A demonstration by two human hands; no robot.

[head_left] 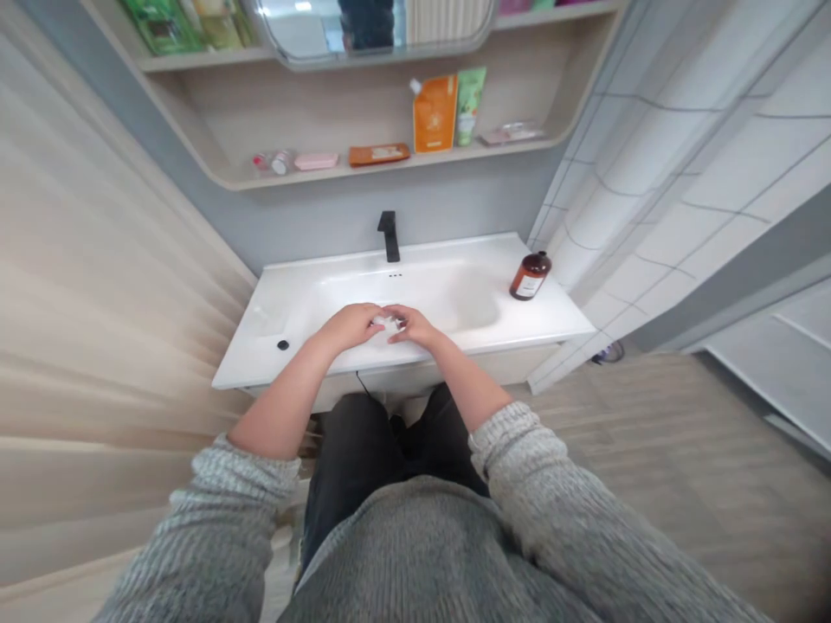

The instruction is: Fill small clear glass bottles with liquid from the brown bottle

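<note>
Head view:
L grip [351,327]: fingers together, pressed against R grip
R grip [413,327]: fingers curled over white lump, touching L grip
White lump [389,324]: between both grips, over basin; soap or foam, can't tell
Sink basin [415,298]: right below hands
Amber bottle [531,275]: on sink top, well apart from hands
Black tap [389,235]: behind basin
Progress: hands joined on lump; bottle untouched

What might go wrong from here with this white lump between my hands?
The white lump is small and held only between your left hand and right hand, so it might slip into the sink. The brown bottle stands near the sink's front edge, so a careless reach might knock it over.
</note>
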